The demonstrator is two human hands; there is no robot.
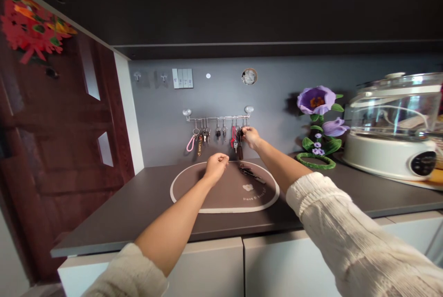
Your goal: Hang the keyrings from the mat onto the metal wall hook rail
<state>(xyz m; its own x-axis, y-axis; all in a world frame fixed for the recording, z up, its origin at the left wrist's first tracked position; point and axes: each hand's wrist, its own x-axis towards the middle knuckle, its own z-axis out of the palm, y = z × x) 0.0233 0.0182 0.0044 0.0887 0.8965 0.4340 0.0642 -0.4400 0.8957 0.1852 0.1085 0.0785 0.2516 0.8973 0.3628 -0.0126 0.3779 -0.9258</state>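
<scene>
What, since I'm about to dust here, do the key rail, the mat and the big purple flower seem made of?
Key rail: probably polished metal, going by its thin bright highlights, though glossy clear plastic is possible. Mat: matte fabric or rubber; the surface shows no gloss, but which is unclear. Big purple flower: seemingly felt or plush, given its soft-looking, matte petals.

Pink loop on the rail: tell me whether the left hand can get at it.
Probably yes: the pink loop hangs near the left end of the rail with nothing visible in front of it, and the left hand is lower, to its right.
</scene>
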